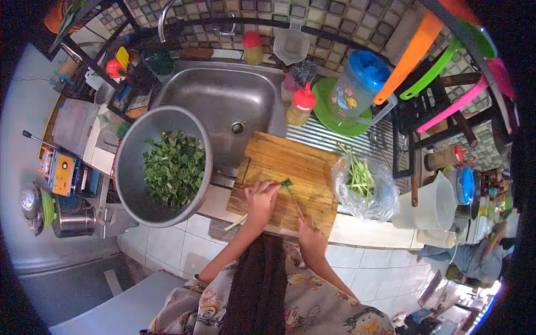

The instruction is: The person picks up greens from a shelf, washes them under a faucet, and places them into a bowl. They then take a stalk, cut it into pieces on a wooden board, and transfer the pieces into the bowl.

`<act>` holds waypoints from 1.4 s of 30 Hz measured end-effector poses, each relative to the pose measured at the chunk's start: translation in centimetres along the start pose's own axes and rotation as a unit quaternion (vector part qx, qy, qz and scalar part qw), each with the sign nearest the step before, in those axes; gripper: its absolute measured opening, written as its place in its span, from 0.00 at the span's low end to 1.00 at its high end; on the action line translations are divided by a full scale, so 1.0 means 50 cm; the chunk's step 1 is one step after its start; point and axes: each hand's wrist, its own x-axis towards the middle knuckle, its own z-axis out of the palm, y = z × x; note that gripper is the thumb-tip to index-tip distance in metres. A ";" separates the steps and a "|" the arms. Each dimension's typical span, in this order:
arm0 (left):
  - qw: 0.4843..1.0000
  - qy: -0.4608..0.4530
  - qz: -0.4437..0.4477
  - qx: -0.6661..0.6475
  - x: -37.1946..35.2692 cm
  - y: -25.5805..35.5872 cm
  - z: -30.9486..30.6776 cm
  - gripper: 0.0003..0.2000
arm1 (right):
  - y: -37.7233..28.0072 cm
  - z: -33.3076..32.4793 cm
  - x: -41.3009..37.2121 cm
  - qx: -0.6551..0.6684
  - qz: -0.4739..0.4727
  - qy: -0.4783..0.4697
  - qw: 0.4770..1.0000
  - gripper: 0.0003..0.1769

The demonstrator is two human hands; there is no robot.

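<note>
My left hand [261, 202] presses down on a wooden cutting board [279, 153], its fingers closed round a leafy green vegetable [286, 182]. A pale green stem [236, 223] sticks out behind that hand, past the board's near edge. Gripped by the handle in my right hand [311, 239] is a knife [295, 202], its blade slanting toward the leaf tip beside my left fingers. To the left, a large grey basin [126, 184] holds a heap of chopped green leaves [174, 169]. Cut green stems [359, 180] lie in a clear plastic bag [382, 195] at the board's right side.
A steel sink [223, 92] lies behind the board. Red-capped bottles [301, 103], a blue-lidded pitcher [357, 84] on a green plate [329, 111] and a white translucent jug [427, 204] stand to the right. Colourful utensils [410, 58] hang at upper right. A person [480, 254] is in the right background.
</note>
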 end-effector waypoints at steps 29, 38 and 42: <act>0.998 0.021 0.006 -0.061 0.036 -0.019 0.029 0.04 | -0.062 -0.011 0.053 0.058 0.010 -0.037 0.998 0.20; 0.994 0.026 -0.017 -0.103 0.039 -0.011 0.022 0.03 | -0.051 0.000 0.045 0.067 0.021 -0.048 0.996 0.21; 0.994 0.014 -0.032 -0.105 0.038 -0.018 0.028 0.03 | -0.021 -0.022 0.006 0.052 0.029 -0.117 0.991 0.20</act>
